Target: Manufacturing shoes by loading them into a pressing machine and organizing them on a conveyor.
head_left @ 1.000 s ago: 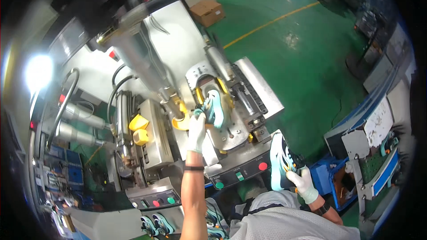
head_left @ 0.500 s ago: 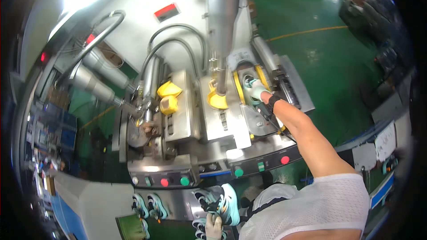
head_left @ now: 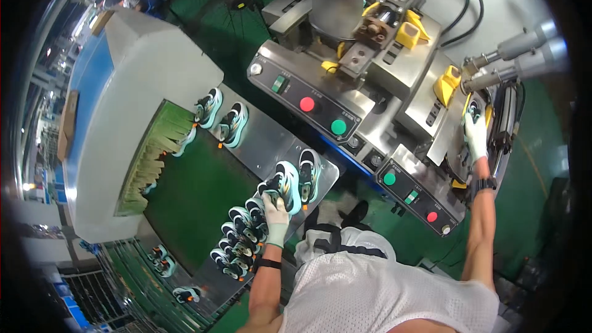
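My left hand (head_left: 275, 209), in a white glove, grips a black sneaker with a pale turquoise sole (head_left: 288, 185) by its near end. That shoe is tilted above the metal shelf (head_left: 271, 142), beside another sneaker (head_left: 309, 176). At the far right, my right hand (head_left: 476, 137), also gloved, is closed on a similar sneaker (head_left: 474, 110) in the machine's right-hand station. The hand covers much of that shoe. A yellow pad (head_left: 447, 85) sits on the machine to the left of it.
Several sneakers (head_left: 237, 234) stand in a row on the shelf, left of my left hand. A pale housing (head_left: 160, 55) with a green-fringed opening (head_left: 148, 160) stands at the left. Along the machine's front runs a control panel (head_left: 308, 95) with red and green buttons.
The view has swung left, so the machine appears farther right and the shelf and fringed housing show more fully. My left hand still holds a sneaker; my right stays at the machine's right station.
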A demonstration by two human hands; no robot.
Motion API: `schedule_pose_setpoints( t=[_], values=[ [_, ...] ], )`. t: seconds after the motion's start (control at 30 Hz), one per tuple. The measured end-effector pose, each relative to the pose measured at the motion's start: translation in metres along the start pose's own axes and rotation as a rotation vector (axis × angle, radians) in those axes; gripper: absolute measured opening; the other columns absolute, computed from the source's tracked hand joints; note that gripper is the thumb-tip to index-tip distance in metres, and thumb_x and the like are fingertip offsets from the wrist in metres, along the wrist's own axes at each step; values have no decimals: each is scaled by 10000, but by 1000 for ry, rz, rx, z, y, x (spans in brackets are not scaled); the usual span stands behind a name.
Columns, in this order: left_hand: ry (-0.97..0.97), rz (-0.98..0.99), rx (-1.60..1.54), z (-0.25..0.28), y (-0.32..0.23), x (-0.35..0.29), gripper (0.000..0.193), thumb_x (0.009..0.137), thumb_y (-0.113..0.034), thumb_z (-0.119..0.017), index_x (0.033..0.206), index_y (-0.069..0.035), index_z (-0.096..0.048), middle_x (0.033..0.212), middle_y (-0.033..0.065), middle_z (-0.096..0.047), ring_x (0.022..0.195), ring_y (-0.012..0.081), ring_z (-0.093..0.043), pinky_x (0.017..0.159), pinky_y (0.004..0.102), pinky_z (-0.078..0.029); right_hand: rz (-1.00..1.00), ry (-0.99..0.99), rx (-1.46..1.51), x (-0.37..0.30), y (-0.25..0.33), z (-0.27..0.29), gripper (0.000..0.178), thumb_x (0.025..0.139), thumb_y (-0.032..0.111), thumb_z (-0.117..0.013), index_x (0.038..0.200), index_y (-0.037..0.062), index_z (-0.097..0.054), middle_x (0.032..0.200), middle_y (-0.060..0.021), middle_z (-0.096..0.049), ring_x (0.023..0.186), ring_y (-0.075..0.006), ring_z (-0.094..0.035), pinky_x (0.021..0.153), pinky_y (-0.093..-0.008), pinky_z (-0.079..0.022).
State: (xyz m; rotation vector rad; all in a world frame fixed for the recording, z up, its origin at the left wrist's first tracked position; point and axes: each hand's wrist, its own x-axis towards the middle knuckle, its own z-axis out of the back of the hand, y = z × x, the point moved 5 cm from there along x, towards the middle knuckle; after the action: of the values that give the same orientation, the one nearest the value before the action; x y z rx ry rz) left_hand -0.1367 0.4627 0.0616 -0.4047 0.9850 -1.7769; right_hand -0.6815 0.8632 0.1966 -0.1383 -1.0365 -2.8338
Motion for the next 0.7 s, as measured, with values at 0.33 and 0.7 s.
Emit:
schedule_pose_setpoints(
  t=[0.33, 0.7],
  values=[
    [105, -84, -230, -78, 51, 75, 596, 895, -37, -441, 1431, 96, -217, 1377, 315, -385, 1282, 431, -397, 1088, 442, -316, 647, 216, -418, -268, 122, -150, 689, 901, 87, -513, 1482, -42, -166, 1542, -290, -146, 1430, -417, -178, 1177, -425, -154],
    [260, -135, -385, 52, 45, 149, 481, 924, -142, -575, 1349, 32, -434, 1301, 221, -533, 1222, 314, -534, 1040, 379, -416, 503, 416, -467, -326, 130, -152, 790, 794, 42, -669, 1455, -29, -242, 1509, -314, -200, 1419, -468, -175, 1162, -494, -168]
  ],
)
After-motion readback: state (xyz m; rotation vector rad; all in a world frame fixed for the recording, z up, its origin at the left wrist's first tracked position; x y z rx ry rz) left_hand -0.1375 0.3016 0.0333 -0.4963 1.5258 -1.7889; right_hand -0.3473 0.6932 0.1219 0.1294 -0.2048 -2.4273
